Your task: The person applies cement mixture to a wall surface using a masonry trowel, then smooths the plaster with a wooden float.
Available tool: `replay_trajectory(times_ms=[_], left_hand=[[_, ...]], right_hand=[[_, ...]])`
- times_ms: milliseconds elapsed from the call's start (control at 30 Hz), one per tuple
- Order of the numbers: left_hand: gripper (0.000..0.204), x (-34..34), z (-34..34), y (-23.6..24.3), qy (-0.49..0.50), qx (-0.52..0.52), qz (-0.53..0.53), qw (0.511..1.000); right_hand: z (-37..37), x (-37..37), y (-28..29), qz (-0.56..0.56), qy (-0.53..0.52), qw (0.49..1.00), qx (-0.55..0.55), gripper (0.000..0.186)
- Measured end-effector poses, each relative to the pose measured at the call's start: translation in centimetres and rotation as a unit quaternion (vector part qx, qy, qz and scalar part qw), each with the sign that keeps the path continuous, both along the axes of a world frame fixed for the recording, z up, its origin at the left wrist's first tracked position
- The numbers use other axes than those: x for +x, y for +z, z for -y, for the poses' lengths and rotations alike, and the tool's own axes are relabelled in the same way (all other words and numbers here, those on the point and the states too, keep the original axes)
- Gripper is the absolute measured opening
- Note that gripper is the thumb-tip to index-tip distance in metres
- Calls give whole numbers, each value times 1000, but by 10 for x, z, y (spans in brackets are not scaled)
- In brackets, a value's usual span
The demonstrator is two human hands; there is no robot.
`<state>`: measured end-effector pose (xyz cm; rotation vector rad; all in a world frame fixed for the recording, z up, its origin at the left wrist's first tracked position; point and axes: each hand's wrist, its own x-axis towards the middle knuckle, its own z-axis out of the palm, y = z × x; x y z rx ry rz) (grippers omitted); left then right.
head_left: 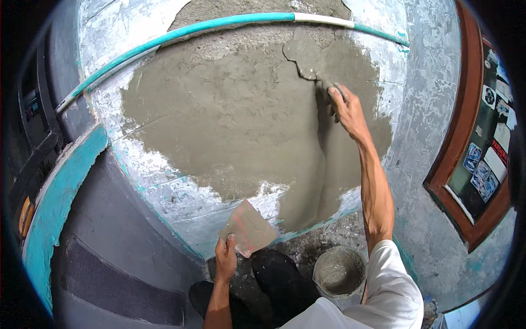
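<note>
My right hand [345, 112] is closed on the handle of a trowel, whose mortar-coated blade [301, 55] rests on or close to the wall at the upper right of the grey wet plaster patch [219, 120]. The exact edge between blade and wet mortar is hard to make out. My left hand [226, 256] grips a square flat board [247, 226] by its edge, low in front of the wall; the board is smeared grey with pinkish marks. Rough pale paint [153, 164] surrounds the plaster.
A teal-and-white pipe [230, 22] arches across the upper wall. A mortar bucket [338, 270] stands by my legs at lower right. At left are a teal-edged ledge [66, 186] and dark bars [38, 142]; at right, a brown-framed window [445, 170] with stickers.
</note>
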<state>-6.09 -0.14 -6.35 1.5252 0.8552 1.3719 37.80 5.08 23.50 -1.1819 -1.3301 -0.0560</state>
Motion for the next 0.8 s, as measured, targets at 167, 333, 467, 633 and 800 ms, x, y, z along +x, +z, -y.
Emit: replay_trajectory(times_ms=[167, 333, 467, 633, 800], left_hand=[[39, 0, -1, -4, -9, -34, -3, 999], [39, 1, 1, -5, -3, -52, -24, 998], [38, 4, 5, 1, 10, 18, -21, 1000], [37, 4, 7, 5, -14, -42, -9, 999], [36, 5, 8, 2, -6, -11, -7, 1000]], right_hand=[[3, 25, -10, 18, -62, 998, -18, 55], [22, 20, -53, -34, -88, 995, 14, 55], [39, -11, -62, -127, -74, 989, 1, 45], [27, -50, -28, -58, -6, 998, -24, 45], [6, -78, -20, 32, -37, 999, -3, 47]])
